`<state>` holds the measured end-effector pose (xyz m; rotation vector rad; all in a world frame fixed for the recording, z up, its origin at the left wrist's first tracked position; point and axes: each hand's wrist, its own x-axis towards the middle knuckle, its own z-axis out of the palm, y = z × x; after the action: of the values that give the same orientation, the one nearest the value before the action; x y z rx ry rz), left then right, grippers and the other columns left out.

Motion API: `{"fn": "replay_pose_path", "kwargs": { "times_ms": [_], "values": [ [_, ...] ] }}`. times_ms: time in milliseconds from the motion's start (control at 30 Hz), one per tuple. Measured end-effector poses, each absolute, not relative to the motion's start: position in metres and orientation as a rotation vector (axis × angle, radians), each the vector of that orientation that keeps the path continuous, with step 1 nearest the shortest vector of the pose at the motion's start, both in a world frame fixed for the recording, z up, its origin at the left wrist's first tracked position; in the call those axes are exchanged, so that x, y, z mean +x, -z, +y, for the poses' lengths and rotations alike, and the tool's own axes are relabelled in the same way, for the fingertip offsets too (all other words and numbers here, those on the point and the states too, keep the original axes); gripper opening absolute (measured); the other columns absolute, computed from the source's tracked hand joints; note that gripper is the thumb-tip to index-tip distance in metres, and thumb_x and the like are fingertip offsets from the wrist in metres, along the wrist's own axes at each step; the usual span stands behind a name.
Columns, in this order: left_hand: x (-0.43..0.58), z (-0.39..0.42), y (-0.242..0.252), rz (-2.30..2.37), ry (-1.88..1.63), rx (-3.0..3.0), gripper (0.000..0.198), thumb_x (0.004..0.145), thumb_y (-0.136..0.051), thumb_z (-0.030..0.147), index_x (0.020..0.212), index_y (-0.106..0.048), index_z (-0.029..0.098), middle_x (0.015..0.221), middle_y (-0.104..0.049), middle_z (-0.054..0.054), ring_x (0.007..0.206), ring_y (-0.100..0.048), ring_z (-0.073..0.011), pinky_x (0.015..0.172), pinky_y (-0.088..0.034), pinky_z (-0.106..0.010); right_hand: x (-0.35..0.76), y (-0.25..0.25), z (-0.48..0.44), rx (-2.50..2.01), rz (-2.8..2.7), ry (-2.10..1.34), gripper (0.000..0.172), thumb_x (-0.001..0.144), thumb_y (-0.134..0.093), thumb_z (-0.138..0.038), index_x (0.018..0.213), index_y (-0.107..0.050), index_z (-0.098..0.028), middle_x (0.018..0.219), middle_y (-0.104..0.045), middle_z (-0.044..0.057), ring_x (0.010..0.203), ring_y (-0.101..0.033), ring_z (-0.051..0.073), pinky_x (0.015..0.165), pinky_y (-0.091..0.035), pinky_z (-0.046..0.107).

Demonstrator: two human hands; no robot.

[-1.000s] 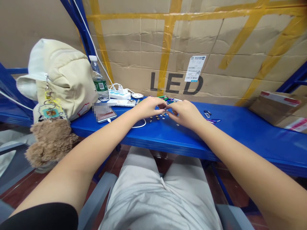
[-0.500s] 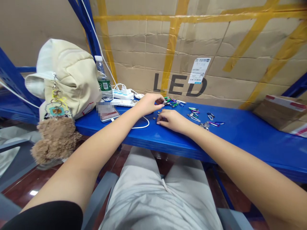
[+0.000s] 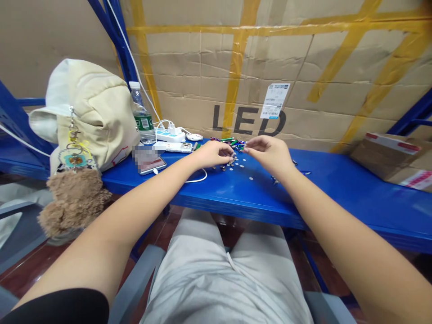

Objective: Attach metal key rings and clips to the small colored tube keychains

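Note:
My left hand point(image 3: 216, 154) is low over the blue table, its fingers curled into a pinch. Whatever lies between those fingertips is too small to make out. To its right, my right hand point(image 3: 270, 150) is raised, thumb and fingertips together in front of a pile of small coloured metal clips point(image 3: 228, 140), green, purple and blue. I cannot tell what its fingertips hold. Several small pale discs point(image 3: 242, 166) are scattered on the table between and below the hands. A blue clip point(image 3: 274, 180) lies by my right wrist, and the hand hides other clips there.
Left of my hands are two phones point(image 3: 151, 167), a white cable point(image 3: 202, 176), a power strip point(image 3: 170, 135) and a water bottle point(image 3: 143, 119). A cream bag point(image 3: 97, 103) with a plush charm stands farther left. A large cardboard box point(image 3: 189, 67) rises behind; a smaller box point(image 3: 388, 157) sits right.
My right hand has lifted from the tabletop and moved up and right. Several pale discs now show on the table. My left hand has shifted slightly downward, and the view has shifted a little.

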<state>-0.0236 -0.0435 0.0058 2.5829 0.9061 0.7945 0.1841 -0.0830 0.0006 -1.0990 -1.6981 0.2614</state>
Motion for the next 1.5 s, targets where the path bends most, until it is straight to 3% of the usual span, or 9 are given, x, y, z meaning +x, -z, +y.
{"fn": "replay_pose_path", "kwargs": {
  "times_ms": [233, 533, 700, 867, 1067, 1200, 1333, 1500],
  "values": [
    [-0.021, -0.042, -0.004, 0.854, -0.857, 2.461, 0.028, 0.08, -0.062, 0.032, 0.1, -0.071, 0.015, 0.091, -0.073, -0.005, 0.082, -0.065, -0.0159, 0.078, -0.05, -0.03, 0.173, 0.006, -0.083, -1.0, -1.84, -0.048, 0.012, 0.077, -0.065, -0.022, 0.087, -0.07, -0.019, 0.087, -0.075, 0.005, 0.079, -0.071, 0.02, 0.079, -0.056, 0.035],
    [-0.022, -0.039, -0.004, 0.877, -0.85, 2.434, 0.028, 0.078, -0.063, 0.032, 0.099, -0.072, 0.015, 0.089, -0.073, -0.005, 0.081, -0.065, -0.0158, 0.077, -0.05, -0.029, 0.174, 0.004, -0.087, -0.975, -2.054, 0.271, 0.018, 0.085, -0.056, -0.022, 0.093, -0.072, -0.022, 0.097, -0.075, 0.004, 0.091, -0.069, 0.022, 0.083, -0.052, 0.034],
    [-0.026, -0.037, -0.006, 0.95, -0.903, 2.518, 0.025, 0.078, -0.064, 0.024, 0.099, -0.072, 0.015, 0.094, -0.074, -0.006, 0.085, -0.066, -0.0161, 0.082, -0.051, -0.03, 0.178, 0.004, -0.081, -1.087, -1.928, 0.202, 0.016, 0.082, -0.057, -0.022, 0.09, -0.071, -0.02, 0.092, -0.071, 0.007, 0.081, -0.065, 0.02, 0.074, -0.051, 0.033],
    [-0.029, -0.034, -0.007, 0.962, -0.92, 2.565, 0.022, 0.077, -0.064, 0.02, 0.097, -0.071, 0.015, 0.092, -0.074, -0.006, 0.082, -0.067, -0.0154, 0.08, -0.051, -0.029, 0.178, 0.008, -0.071, -1.207, -2.201, 0.052, 0.009, 0.075, -0.066, -0.024, 0.078, -0.073, -0.02, 0.083, -0.069, 0.006, 0.082, -0.062, 0.021, 0.079, -0.048, 0.034],
    [-0.031, -0.033, -0.009, 0.988, -0.947, 2.611, 0.023, 0.078, -0.064, 0.023, 0.098, -0.071, 0.015, 0.092, -0.074, -0.006, 0.083, -0.067, -0.0162, 0.081, -0.051, -0.029, 0.157, 0.011, -0.071, -1.243, -2.399, -0.03, 0.019, 0.077, -0.069, -0.036, 0.082, -0.075, -0.019, 0.088, -0.071, 0.007, 0.087, -0.062, 0.022, 0.081, -0.046, 0.033],
    [-0.031, -0.032, -0.009, 0.979, -0.929, 2.63, 0.021, 0.078, -0.064, 0.023, 0.097, -0.071, 0.015, 0.09, -0.074, -0.004, 0.082, -0.067, -0.0154, 0.079, -0.051, -0.027, 0.147, 0.013, -0.07, -1.279, -2.433, -0.025, 0.015, 0.079, -0.066, -0.032, 0.079, -0.073, -0.018, 0.091, -0.071, 0.008, 0.087, -0.063, 0.021, 0.079, -0.047, 0.031],
    [-0.031, -0.032, -0.009, 1.003, -0.936, 2.639, 0.021, 0.077, -0.065, 0.021, 0.096, -0.072, 0.015, 0.089, -0.074, -0.004, 0.079, -0.066, -0.0144, 0.077, -0.05, -0.026, 0.151, 0.012, -0.069, -1.247, -2.348, -0.074, 0.009, 0.077, -0.065, -0.023, 0.076, -0.072, -0.018, 0.085, -0.071, 0.007, 0.083, -0.063, 0.02, 0.078, -0.047, 0.03],
    [-0.031, -0.034, -0.009, 0.985, -0.878, 2.645, 0.022, 0.077, -0.063, 0.022, 0.097, -0.072, 0.015, 0.087, -0.074, -0.004, 0.077, -0.065, -0.0146, 0.075, -0.049, -0.026, 0.167, 0.0, -0.076, -1.197, -1.937, 0.017, 0.016, 0.077, -0.067, -0.032, 0.083, -0.075, -0.02, 0.082, -0.067, 0.005, 0.073, -0.059, 0.018, 0.07, -0.046, 0.031]
  ]
}}
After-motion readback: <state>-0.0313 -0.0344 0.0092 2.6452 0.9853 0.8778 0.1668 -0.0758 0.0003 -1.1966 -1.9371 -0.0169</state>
